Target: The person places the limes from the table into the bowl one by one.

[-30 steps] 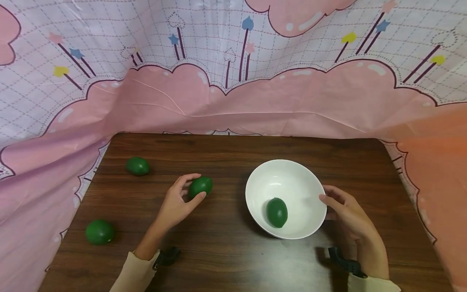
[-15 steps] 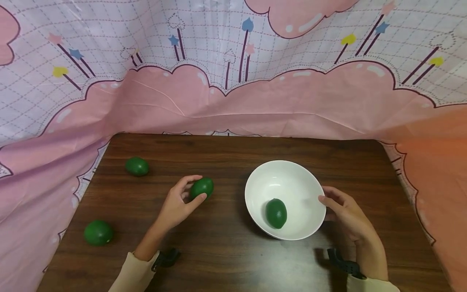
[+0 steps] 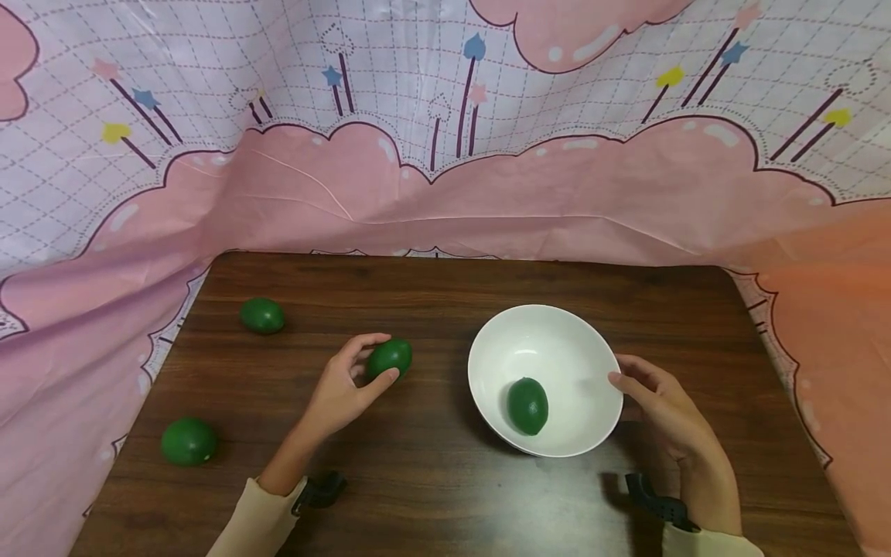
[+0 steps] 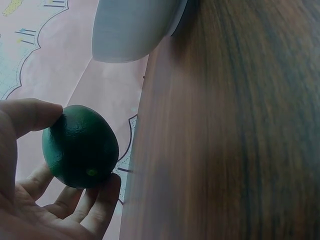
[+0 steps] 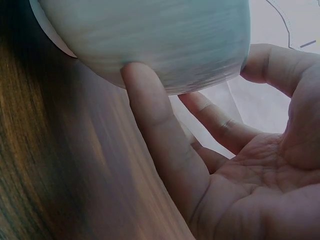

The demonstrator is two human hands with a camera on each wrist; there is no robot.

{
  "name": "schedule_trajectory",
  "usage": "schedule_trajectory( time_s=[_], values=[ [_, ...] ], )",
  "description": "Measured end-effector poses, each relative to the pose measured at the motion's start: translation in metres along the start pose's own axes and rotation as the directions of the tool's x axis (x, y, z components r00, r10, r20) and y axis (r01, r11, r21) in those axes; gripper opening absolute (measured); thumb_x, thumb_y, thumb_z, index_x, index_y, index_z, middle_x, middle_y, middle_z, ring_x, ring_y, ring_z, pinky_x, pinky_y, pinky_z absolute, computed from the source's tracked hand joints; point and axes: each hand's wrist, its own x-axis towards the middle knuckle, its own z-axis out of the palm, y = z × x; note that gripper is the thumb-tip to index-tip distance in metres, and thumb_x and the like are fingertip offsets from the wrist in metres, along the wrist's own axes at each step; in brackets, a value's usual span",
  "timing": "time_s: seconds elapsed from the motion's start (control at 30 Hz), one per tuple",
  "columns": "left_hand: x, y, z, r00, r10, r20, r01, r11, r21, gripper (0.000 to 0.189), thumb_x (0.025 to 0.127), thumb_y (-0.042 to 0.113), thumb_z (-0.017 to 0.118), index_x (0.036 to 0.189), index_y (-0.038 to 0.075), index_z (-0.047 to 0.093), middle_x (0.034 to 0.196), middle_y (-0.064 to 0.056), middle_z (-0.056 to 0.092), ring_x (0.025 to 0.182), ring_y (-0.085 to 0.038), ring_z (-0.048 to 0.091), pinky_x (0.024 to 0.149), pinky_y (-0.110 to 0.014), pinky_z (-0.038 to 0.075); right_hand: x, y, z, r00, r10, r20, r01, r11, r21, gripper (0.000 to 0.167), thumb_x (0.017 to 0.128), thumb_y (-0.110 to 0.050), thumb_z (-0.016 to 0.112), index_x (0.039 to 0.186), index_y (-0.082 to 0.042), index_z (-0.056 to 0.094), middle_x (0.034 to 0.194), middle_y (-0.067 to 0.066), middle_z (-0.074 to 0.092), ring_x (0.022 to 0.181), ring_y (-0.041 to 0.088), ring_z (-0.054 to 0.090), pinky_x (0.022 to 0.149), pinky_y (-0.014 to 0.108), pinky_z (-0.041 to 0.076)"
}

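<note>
Thumb and fingertips of my left hand point(image 3: 343, 389) pinch a green lime point(image 3: 392, 357) left of the white bowl point(image 3: 579, 348). In the left wrist view the lime point(image 4: 80, 145) appears raised off the tabletop. My right hand point(image 3: 671, 414) holds the bowl at its right side, the thumb at the rim and the fingers against the outer wall, as the right wrist view shows. Inside the bowl lies another lime point(image 3: 527, 406). Two more limes rest on the left of the table, one farther back, a lime point(image 3: 262, 316), and one nearer, a lime point(image 3: 189, 442).
A dark wooden table point(image 3: 445, 495) carries everything. Patterned pink and white cloth point(image 3: 445, 193) hangs behind it and along both sides. A black strap point(image 3: 320, 490) sits at the left wrist, another black strap point(image 3: 661, 507) at the right.
My left hand has shifted slightly to the right with the lime pinched in it. The right hand and the bowl have stayed in place.
</note>
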Motion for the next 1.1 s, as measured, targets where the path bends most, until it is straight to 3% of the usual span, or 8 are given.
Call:
schedule_trajectory(
  time_s=[0.27,0.77,1.1],
  values=[
    [-0.001,0.007,0.003,1.0,-0.025,0.018,0.025,1.0,0.006,0.054,0.096,0.024,0.079,0.145,0.017,0.058,0.146,-0.011,0.06,0.128,-0.031,0.066,0.096,-0.04,0.061,0.001,0.0,0.001,1.0,0.018,0.004,-0.018,1.0,0.002,0.053,0.11,-0.029,0.056,0.153,0.001,0.045,0.117,-0.017,0.067,0.098,0.011,0.074,0.082,0.035,0.066],
    [0.001,0.013,0.008,1.0,-0.007,0.024,0.008,1.0,-0.012,0.056,0.096,0.022,0.079,0.146,0.014,0.056,0.15,-0.01,0.058,0.131,-0.032,0.064,0.097,-0.036,0.06,-0.001,0.001,0.001,1.0,-0.008,0.008,0.008,1.0,0.015,0.047,0.11,-0.026,0.056,0.15,-0.001,0.05,0.116,-0.015,0.068,0.097,0.012,0.075,0.081,0.036,0.066],
    [0.001,0.021,0.016,0.999,0.007,0.042,-0.004,0.998,-0.056,0.055,0.097,0.019,0.078,0.147,0.012,0.056,0.15,-0.012,0.057,0.13,-0.032,0.064,0.094,-0.029,0.06,-0.004,0.002,0.002,1.0,0.012,-0.008,-0.012,1.0,0.0,0.052,0.11,-0.03,0.057,0.151,0.0,0.047,0.116,-0.014,0.067,0.097,0.012,0.074,0.082,0.036,0.066]
  ],
)
